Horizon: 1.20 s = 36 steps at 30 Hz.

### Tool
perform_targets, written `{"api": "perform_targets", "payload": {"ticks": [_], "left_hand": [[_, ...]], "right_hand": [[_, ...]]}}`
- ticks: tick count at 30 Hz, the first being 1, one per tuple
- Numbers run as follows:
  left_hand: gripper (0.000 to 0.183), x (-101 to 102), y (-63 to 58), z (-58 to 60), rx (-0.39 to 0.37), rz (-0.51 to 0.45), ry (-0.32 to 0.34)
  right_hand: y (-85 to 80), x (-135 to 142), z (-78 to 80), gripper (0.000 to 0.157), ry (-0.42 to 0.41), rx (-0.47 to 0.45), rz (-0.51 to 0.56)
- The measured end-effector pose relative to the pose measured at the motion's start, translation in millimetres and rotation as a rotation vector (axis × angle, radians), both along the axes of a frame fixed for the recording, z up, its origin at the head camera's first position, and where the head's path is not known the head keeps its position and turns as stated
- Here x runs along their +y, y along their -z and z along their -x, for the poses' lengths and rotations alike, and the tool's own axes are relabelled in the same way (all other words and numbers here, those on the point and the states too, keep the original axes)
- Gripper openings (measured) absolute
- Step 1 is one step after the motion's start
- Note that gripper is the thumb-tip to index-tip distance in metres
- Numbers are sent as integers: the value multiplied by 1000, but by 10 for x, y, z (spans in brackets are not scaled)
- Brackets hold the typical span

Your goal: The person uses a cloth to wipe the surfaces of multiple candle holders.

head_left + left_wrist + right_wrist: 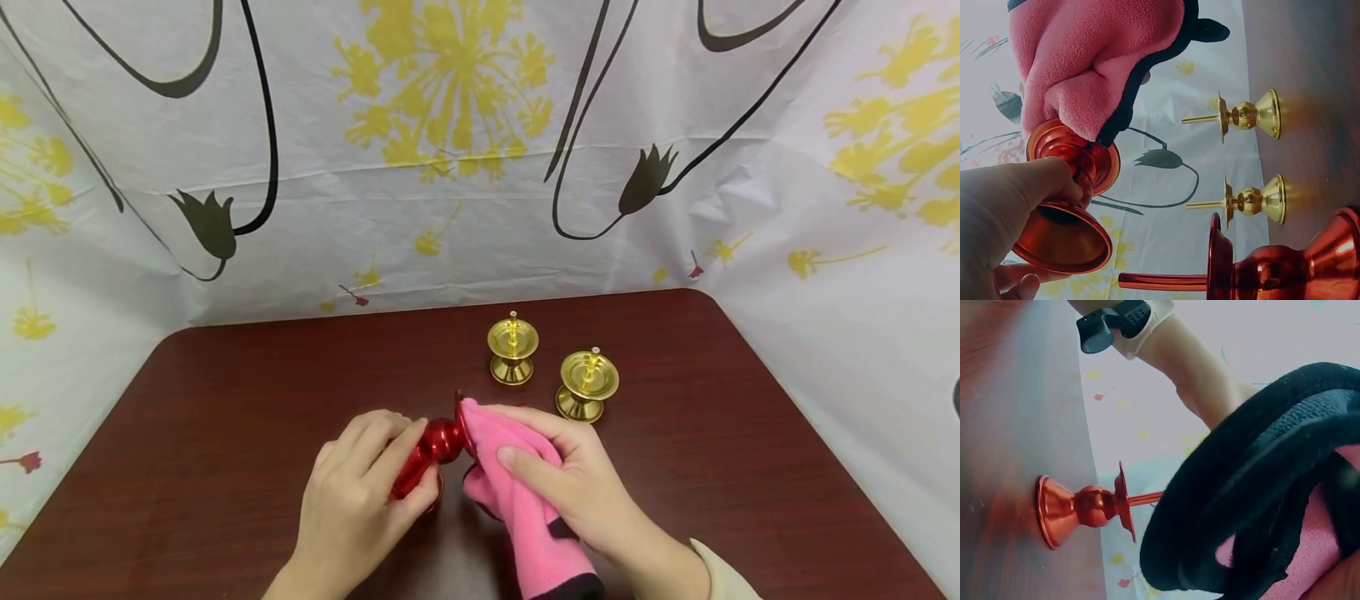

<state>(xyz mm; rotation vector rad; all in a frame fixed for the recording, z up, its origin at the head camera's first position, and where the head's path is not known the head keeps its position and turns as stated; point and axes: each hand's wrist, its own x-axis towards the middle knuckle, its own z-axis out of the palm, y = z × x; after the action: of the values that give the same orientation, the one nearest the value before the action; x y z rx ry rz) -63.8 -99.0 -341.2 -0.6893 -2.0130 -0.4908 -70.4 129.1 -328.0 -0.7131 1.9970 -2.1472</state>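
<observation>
My left hand (358, 487) grips a shiny red candlestick (442, 440) by its base end, holding it tilted with the dish toward the right. In the left wrist view its hollow flared base (1069, 240) faces the camera. My right hand (581, 471) pinches a pink fleecy cloth (517, 479) with black edging and presses it against the dish. The cloth covers part of the dish and its spike. A second red candlestick (1275, 272) stands upright on the table in both wrist views, largely hidden by my left hand in the head view.
Two gold candlesticks (512, 346) (588, 383) stand upright on the dark red-brown table (247, 417), beyond my right hand. A white sheet (465, 233) with yellow flower prints hangs behind the table and along both sides.
</observation>
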Motion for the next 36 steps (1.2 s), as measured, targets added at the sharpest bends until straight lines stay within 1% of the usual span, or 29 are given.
{"api": "perform_targets", "payload": {"ticks": [2, 4, 5, 7, 9, 11, 12, 15, 17, 21, 23, 26, 28, 32, 36], "left_hand": [[34, -5, 7, -3, -32, -11, -7], [27, -13, 13, -11, -95, -26, -11], [25, -14, 14, -15, -127, -38, -15], [25, -15, 16, -23, -203, -68, -21], [29, -10, 15, -30, -277, -108, -19], [30, 4, 11, -28, -325, -159, -21], [30, 10, 8, -25, -351, -185, -23], [31, 32, -6, -14, -411, -259, -33], [31, 46, -14, -3, -447, -300, -40], [29, 75, -9, 24, -559, -373, -17], [29, 84, 3, 37, -631, -401, 4], [32, 87, 27, 42, -710, -407, 52], [35, 83, 40, 41, -737, -393, 88], [40, 76, 54, 36, -757, -373, 160], [41, 77, 53, 20, -792, -390, 188]], "right_hand": [[24, -24, 8, 36, 28, 12, -4], [58, -55, 16, 37, 9, 16, 65], [79, -70, 24, 38, 4, 47, 89], [128, -98, 47, 40, 6, 142, 113], [173, -120, 77, 43, 19, 244, 123], [212, -132, 119, 45, 76, 382, 85], [227, -139, 137, 47, 98, 427, 78], [260, -152, 180, 51, 143, 513, 82], [275, -158, 202, 53, 169, 549, 83], [311, -170, 228, 54, 215, 557, 84], [333, -177, 236, 54, 237, 549, 81], [362, -178, 243, 53, 287, 520, 73], [368, -172, 246, 51, 321, 495, 67], [357, -152, 244, 49, 385, 450, 46], [347, -139, 235, 48, 436, 428, 30]]}}
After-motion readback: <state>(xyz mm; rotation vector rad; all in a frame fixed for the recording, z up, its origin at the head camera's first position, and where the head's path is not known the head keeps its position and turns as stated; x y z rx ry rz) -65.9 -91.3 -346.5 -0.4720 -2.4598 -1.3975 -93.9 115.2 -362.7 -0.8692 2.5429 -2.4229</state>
